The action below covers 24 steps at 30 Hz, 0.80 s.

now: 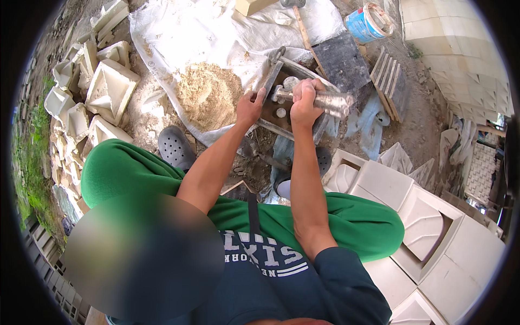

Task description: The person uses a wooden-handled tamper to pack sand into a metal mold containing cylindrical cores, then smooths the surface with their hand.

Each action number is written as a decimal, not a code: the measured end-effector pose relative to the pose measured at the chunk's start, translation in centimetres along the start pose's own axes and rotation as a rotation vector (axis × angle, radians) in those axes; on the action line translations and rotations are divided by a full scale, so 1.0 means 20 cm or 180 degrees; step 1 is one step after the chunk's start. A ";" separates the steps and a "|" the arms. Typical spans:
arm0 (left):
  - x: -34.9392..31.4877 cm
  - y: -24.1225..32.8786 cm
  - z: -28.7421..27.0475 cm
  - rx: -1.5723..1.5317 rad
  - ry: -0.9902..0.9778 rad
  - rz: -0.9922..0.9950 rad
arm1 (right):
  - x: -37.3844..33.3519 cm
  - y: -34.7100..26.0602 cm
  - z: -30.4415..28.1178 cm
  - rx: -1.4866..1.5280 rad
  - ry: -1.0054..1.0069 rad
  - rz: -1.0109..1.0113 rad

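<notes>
White block lettering and two stripes, upside down from here, mark the dark navy cloth T-shirt. One blue-and-white cylindrical bucket bears a printed label; the white woven sheet carries one small dark printed mark. These markings are not copied here.

Two bare hands are at work. The right hand has its fingers wrapped around one silvery cylindrical tool, held above one grey rectangular frame on the ground. The left hand has its fingers on the near end of one long flat grey bar at the frame's left side; I cannot tell whether they close around it. Two pale round pieces show around the frame.

One tan powder heap lies on the sheet, left of the frame. Two grey perforated clogs and one wooden-handled mallet also show.
</notes>
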State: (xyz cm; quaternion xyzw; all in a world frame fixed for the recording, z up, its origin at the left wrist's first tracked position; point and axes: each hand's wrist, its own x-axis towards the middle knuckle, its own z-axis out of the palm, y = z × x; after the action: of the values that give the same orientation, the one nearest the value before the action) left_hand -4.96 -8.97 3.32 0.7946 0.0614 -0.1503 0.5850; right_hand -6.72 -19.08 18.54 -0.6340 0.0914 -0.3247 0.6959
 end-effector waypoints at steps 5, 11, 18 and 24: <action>-0.01 -0.01 -0.03 0.0150 0.0074 -0.0143 | 0.07 -0.25 0.08 0.0459 0.0309 -0.0068; -0.02 0.03 -0.01 0.0290 0.0176 -0.0101 | 0.11 -0.12 0.09 0.0180 0.0232 0.0239; -0.05 0.03 0.02 0.0849 0.0610 0.0442 | 0.17 -0.06 0.12 0.0167 0.0361 -0.0034; -0.11 0.05 -0.01 0.1003 0.0382 0.1187 | 0.22 -0.19 0.09 0.0417 0.0172 -0.0317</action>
State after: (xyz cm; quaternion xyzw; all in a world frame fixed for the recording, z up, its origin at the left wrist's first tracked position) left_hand -6.73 -8.86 5.01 0.8811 -0.0759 -0.0001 0.4668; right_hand -3.58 -20.07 23.77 -0.5819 0.0571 -0.3812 0.7161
